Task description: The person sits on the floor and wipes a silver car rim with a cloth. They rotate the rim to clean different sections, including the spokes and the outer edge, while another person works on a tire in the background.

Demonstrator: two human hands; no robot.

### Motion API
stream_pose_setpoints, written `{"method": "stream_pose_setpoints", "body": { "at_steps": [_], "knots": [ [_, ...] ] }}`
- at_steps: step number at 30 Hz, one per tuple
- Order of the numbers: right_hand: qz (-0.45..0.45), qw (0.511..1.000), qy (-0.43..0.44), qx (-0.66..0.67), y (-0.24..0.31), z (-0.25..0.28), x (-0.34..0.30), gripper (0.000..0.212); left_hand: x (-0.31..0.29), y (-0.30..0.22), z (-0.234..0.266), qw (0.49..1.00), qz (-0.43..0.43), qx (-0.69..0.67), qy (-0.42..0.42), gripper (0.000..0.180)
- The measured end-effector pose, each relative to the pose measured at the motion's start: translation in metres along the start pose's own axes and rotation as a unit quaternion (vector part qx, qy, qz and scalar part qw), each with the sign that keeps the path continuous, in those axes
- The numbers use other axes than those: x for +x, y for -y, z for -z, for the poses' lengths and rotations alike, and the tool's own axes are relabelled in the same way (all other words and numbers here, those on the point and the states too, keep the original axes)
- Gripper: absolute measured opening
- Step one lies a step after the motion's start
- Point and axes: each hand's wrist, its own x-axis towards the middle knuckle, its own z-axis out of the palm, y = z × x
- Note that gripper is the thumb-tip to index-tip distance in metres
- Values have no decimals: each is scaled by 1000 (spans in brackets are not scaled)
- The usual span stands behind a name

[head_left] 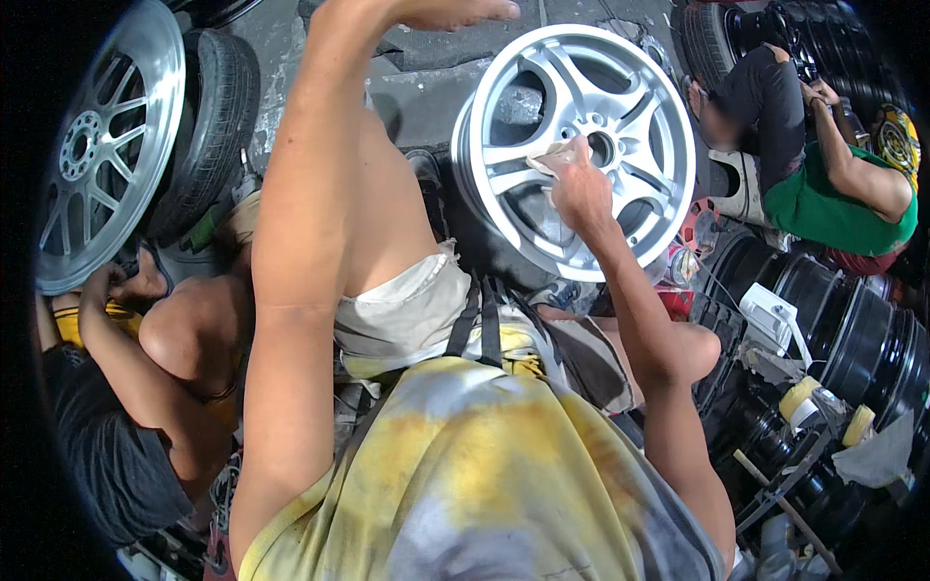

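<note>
A silver alloy wheel rim [643,120] with forked spokes stands tilted in front of me, right of centre. My right hand [584,194] is closed on a thin, folded beige sheet [556,158], and presses it against the spokes beside the centre hole. I cannot tell if the sheet is cloth or sandpaper. My left arm reaches far forward. At the upper edge my left hand [453,13] is partly cut off; its visible fingers are stretched out, apart from the rim, with nothing seen in them.
On the left, a person in a dark shirt [97,455] sits by a large multi-spoke rim [160,126] and a tyre [228,126]. A person in a green shirt [833,208] sits at the right. Stacked black rims [857,334] and a white box [768,315] lie at my right.
</note>
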Motion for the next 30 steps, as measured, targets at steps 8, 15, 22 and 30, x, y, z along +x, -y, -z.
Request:
{"method": "stream_pose_setpoints", "body": {
  "at_steps": [8,15,22,30],
  "knots": [
    [10,999,-36,25,36,-22,3,29,2,24,8,999,2,33,13,41],
    [134,958,-46,249,21,-25,-28,29,16,28,-4,999,13,18,46,41],
    [-135,965,-38,220,2,-15,-88,40,0,17,0,998,43,-39,37,44],
    [-157,968,-127,147,69,-10,-19,49,23,22,-11,997,32,-23,59,44]
  ]
}}
